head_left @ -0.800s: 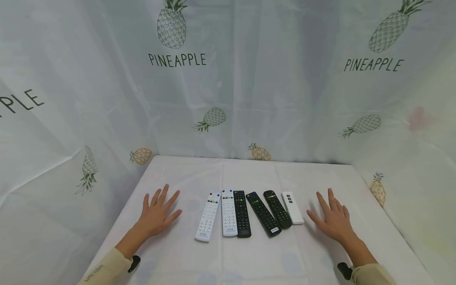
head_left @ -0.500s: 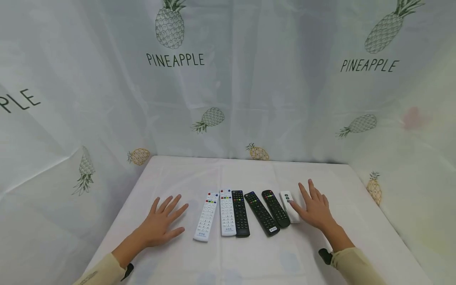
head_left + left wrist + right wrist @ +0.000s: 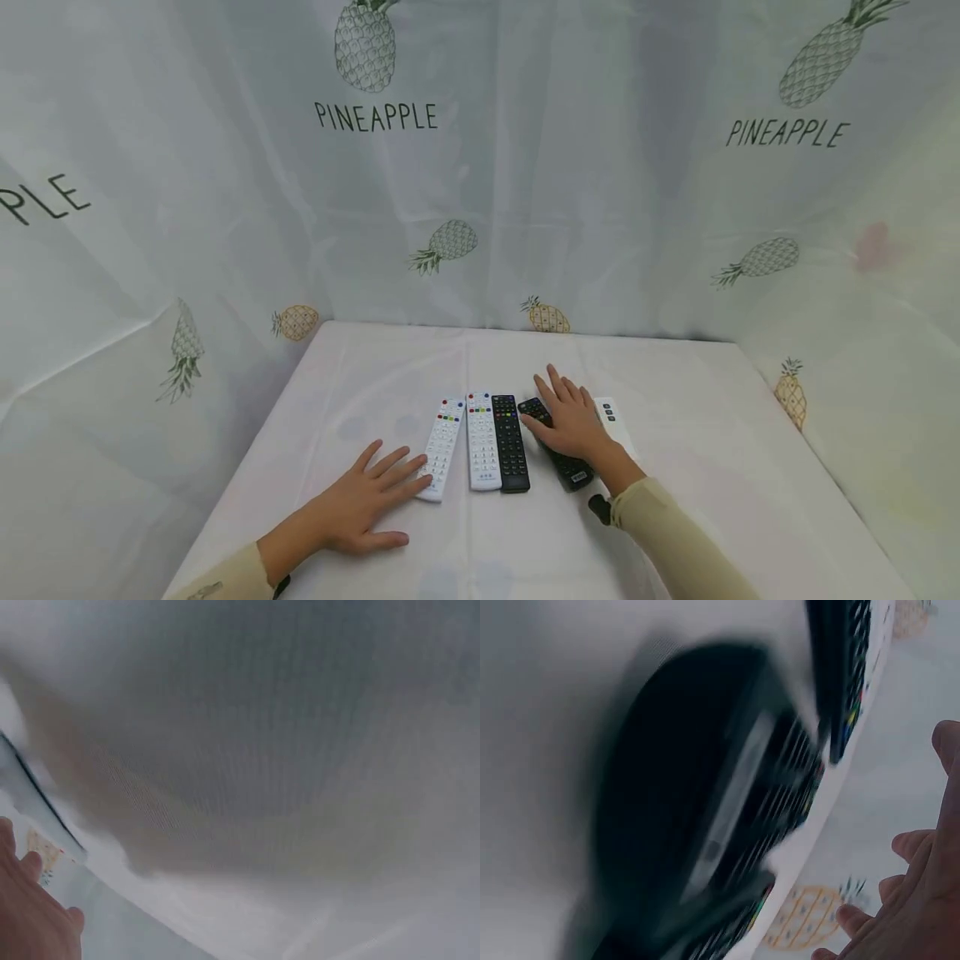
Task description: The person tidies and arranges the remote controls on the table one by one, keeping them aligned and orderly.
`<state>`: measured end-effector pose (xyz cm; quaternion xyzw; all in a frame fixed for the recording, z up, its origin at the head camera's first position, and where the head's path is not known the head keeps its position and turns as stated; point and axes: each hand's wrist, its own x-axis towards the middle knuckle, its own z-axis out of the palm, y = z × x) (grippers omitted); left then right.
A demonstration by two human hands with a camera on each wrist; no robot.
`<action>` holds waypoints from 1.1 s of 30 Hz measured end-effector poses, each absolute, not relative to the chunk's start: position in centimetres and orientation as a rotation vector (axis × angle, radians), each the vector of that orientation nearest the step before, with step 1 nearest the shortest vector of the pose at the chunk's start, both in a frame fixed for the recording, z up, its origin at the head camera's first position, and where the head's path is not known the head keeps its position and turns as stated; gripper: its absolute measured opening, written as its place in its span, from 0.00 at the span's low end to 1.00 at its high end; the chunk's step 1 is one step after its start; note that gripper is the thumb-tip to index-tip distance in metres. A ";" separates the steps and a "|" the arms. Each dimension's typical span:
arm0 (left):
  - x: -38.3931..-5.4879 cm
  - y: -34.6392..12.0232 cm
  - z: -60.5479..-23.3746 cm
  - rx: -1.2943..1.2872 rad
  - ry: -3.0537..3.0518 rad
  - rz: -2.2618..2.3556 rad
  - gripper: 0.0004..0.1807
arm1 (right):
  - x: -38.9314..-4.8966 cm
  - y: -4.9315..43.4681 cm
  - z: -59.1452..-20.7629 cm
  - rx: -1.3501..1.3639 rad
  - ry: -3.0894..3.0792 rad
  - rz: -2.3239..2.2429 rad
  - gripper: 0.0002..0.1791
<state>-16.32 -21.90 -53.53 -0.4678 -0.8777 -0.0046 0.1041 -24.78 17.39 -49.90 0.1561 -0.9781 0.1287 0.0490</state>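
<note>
Fingers spread, my left hand [image 3: 363,504] overlaps the lower end of the leftmost white remote control [image 3: 447,433] in the head view. My right hand [image 3: 572,423], also with extended fingers, passes over a slanted black remote control [image 3: 574,475]. The other slanted black remote is hidden beneath that hand and wrist. Between the hands lie a second white remote [image 3: 483,446] and a straight black remote [image 3: 512,446], side by side. A slim white remote [image 3: 613,421] shows partly behind the right wrist. In the right wrist view, a black remote [image 3: 667,772] looms large and blurred.
A white cloth covers the table [image 3: 675,533]. Its far edge meets a hanging pale curtain [image 3: 562,167] printed with pineapples, which encloses the back and both sides.
My right hand has swept left from beside the slim white remote to above the slanted black ones. My left hand has moved right and nearer me, reaching the leftmost remote. The remotes have stayed put.
</note>
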 end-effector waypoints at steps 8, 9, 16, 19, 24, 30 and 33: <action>-16.3 -20.7 -52.7 -1.457 -2.671 0.023 0.43 | -25.7 12.1 -49.4 0.669 -2.997 0.367 0.45; -16.3 -20.7 -52.7 -1.457 -2.691 0.024 0.43 | -25.7 11.4 -49.3 0.689 -3.002 0.359 0.45; -16.8 -20.8 -52.3 -1.496 -2.627 0.065 0.44 | -25.7 6.6 -48.7 0.809 -3.030 0.305 0.46; -17.2 -20.4 -52.4 -1.525 -2.557 0.054 0.45 | -25.6 5.4 -49.1 0.844 -3.033 0.263 0.46; -17.1 -19.8 -53.0 -1.550 -2.549 0.067 0.46 | -25.3 4.1 -49.9 0.837 -3.061 0.174 0.46; -16.4 -19.9 -53.4 -1.514 -2.576 0.099 0.46 | -24.7 2.8 -50.6 0.761 -3.143 -0.020 0.46; -15.9 -20.0 -53.6 -1.520 -2.608 0.082 0.46 | -24.2 2.4 -50.8 0.779 -3.171 -0.014 0.45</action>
